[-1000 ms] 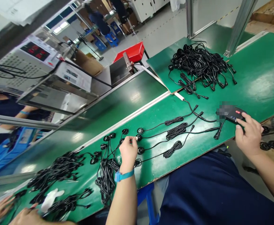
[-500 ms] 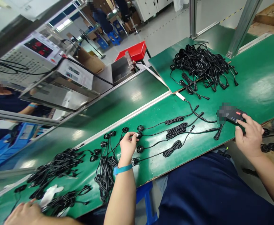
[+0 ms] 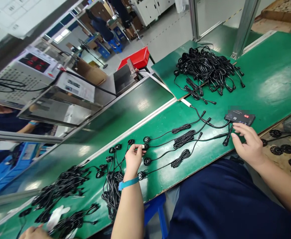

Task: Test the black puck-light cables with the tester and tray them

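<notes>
Left hand (image 3: 133,157) still pinches a white tip (image 3: 143,146) by a puck (image 3: 146,139). Right hand (image 3: 247,142), open, has left the box (image 3: 240,117), nearing the plug (image 3: 226,142).

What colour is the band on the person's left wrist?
Light blue; the wristband shows clearly in the head view.

Single head-worn view, tilted, looking forward and down, close over green workbench (image 3: 272,76)
</notes>
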